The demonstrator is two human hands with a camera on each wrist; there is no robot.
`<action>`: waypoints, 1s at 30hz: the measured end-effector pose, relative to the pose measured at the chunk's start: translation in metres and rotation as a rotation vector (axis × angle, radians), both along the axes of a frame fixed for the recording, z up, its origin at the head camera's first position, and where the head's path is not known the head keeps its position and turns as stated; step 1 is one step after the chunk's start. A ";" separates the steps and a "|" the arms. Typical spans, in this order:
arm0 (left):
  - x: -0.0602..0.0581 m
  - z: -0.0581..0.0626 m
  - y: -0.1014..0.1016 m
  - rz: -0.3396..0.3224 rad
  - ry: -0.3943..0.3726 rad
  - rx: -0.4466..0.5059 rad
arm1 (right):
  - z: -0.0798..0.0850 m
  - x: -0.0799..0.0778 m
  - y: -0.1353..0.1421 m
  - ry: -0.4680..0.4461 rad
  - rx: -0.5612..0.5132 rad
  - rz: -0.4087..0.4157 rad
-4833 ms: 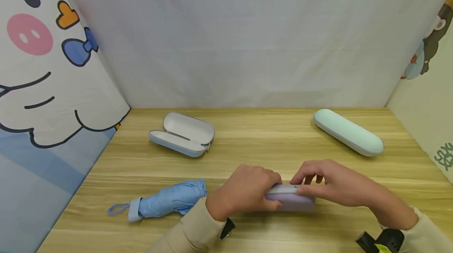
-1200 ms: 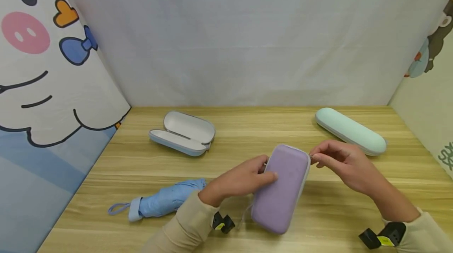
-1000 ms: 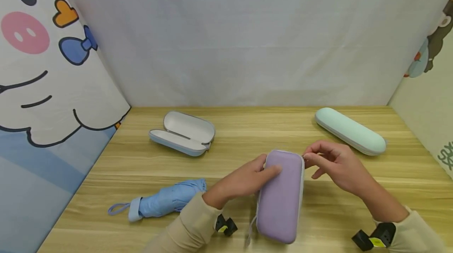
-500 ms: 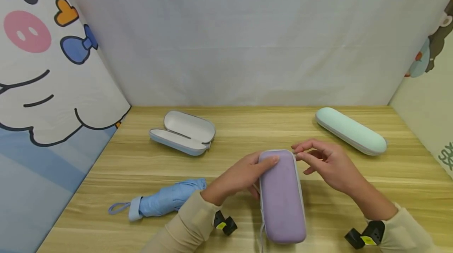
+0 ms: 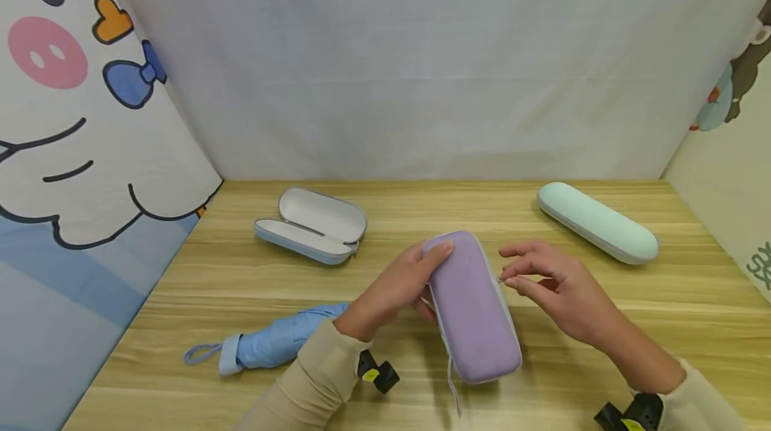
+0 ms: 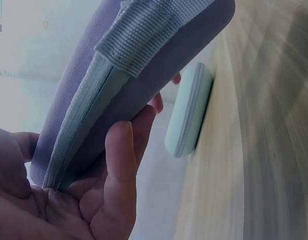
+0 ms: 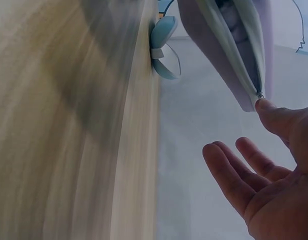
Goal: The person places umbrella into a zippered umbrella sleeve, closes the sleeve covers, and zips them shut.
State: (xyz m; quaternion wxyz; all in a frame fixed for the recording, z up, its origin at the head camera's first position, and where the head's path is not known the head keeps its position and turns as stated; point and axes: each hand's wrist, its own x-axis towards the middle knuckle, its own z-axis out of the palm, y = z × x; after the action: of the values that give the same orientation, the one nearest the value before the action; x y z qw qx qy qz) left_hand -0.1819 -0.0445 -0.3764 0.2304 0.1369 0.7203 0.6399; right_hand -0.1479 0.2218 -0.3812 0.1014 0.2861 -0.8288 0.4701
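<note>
My left hand (image 5: 391,287) grips a purple hard-shell zip case (image 5: 472,310) near its far end, thumb on the broad face and fingers behind. The case is raised and tilted, with a wrist strap (image 5: 454,387) dangling from its near left side. At its right edge my right hand (image 5: 560,294) pinches the small zipper pull (image 7: 260,96) with thumb and forefinger, other fingers spread. In the right wrist view the zip stands parted above the pull, with a dark gap (image 7: 236,30) between its pale tapes. A ribbed fabric tab (image 6: 144,37) shows across the zip in the left wrist view.
A folded blue umbrella (image 5: 277,340) with a wrist loop lies left, beside the left forearm. Behind it sits a light blue glasses case (image 5: 307,247), lid up, pale inside. A closed mint glasses case (image 5: 596,220) lies at back right. Curtains border the wooden table (image 5: 181,297).
The purple case has been lifted and turned from its side, broad face now up. Lately it tilted, its top swinging left, while the right hand moved with the pull from the corner down the right edge.
</note>
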 end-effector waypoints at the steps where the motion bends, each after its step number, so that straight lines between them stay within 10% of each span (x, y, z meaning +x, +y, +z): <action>1: -0.001 0.000 -0.001 0.006 0.001 0.005 | 0.000 0.002 0.001 0.007 0.010 -0.003; 16: -0.008 0.002 -0.010 0.120 -0.029 0.051 | -0.012 0.028 0.012 0.054 0.043 -0.027; 26: -0.011 0.002 -0.012 0.034 -0.083 0.019 | -0.016 0.024 0.029 -0.546 -0.438 0.213; 30: -0.011 0.001 -0.011 -0.046 -0.047 -0.083 | -0.015 0.015 0.041 -0.641 -0.562 0.282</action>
State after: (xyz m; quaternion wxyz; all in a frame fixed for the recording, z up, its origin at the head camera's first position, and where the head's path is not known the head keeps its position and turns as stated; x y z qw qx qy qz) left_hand -0.1928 -0.0559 -0.3752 0.2671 0.1285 0.7373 0.6071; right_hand -0.1330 0.2631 -0.3962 -0.1518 0.1975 -0.6115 0.7510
